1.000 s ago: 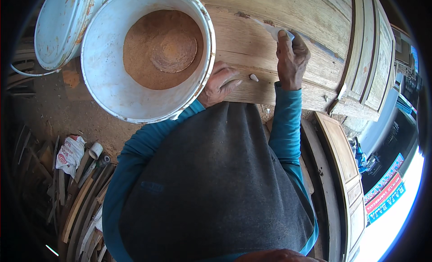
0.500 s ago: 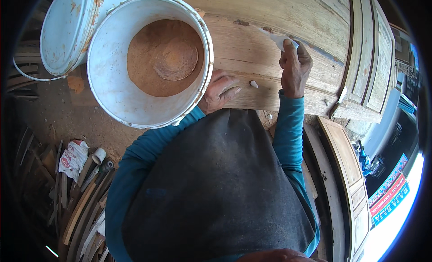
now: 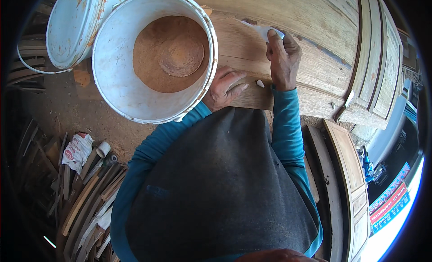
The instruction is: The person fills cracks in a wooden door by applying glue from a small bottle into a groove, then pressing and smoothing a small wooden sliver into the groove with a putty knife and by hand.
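Two hands: both on the wooden door panel (image 3: 288,19).
Right hand (image 3: 282,59): fingers closed on a white scraper (image 3: 263,31), pressed to the wood.
Left hand (image 3: 223,88): open, flat, holding nothing, beside the white bucket (image 3: 112,82) of brown filler (image 3: 168,52).

wood offcuts (image 3: 85,203) lower left | crumpled white bag (image 3: 76,151) among them | framed door panel (image 3: 348,172) right

Bucket (image 3: 155,59) on plank (image 3: 252,46), lid (image 3: 74,28) left
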A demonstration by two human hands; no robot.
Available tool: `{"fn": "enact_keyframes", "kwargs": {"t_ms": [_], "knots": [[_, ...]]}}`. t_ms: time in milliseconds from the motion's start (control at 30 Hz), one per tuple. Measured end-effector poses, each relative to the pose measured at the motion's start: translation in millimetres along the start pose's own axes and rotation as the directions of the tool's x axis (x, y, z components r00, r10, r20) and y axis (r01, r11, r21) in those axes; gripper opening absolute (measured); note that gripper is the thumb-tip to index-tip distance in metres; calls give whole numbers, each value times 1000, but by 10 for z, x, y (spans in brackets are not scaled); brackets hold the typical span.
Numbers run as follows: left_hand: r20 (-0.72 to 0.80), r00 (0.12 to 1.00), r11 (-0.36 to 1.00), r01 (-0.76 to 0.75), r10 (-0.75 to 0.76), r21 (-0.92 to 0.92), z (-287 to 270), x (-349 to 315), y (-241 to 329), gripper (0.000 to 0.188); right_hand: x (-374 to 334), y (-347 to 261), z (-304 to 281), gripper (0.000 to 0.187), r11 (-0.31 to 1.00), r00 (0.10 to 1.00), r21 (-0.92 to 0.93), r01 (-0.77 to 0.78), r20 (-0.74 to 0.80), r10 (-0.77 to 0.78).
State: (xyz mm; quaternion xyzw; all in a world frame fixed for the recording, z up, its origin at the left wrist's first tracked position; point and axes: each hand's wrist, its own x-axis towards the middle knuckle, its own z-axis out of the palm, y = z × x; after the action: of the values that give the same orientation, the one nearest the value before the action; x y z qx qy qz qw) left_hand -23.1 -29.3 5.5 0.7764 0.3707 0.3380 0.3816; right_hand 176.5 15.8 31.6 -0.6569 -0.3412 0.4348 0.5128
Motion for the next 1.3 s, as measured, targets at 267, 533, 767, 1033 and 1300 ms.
{"fn": "enact_keyframes", "kwargs": {"t_ms": [267,533,767,1033,1300], "knots": [[3,1000,999,12,-12,33,-5,-2,11,29,58,41,-4,26,998,999,-60,-10,32,12],[18,1000,999,-11,10,44,-21,-6,-21,29,74,71,61,28,998,999,-56,20,26,-19],[22,1000,999,14,-15,30,-2,-27,-28,29,98,127,19,29,994,999,-99,33,39,-29],[38,999,1000,4,-4,7,-7,-25,-51,30,94,112,18,29,995,999,-86,51,23,-49],[39,999,1000,-17,16,25,-19,-16,-59,29,85,52,-33,28,993,1000,-115,-8,10,10]]}}
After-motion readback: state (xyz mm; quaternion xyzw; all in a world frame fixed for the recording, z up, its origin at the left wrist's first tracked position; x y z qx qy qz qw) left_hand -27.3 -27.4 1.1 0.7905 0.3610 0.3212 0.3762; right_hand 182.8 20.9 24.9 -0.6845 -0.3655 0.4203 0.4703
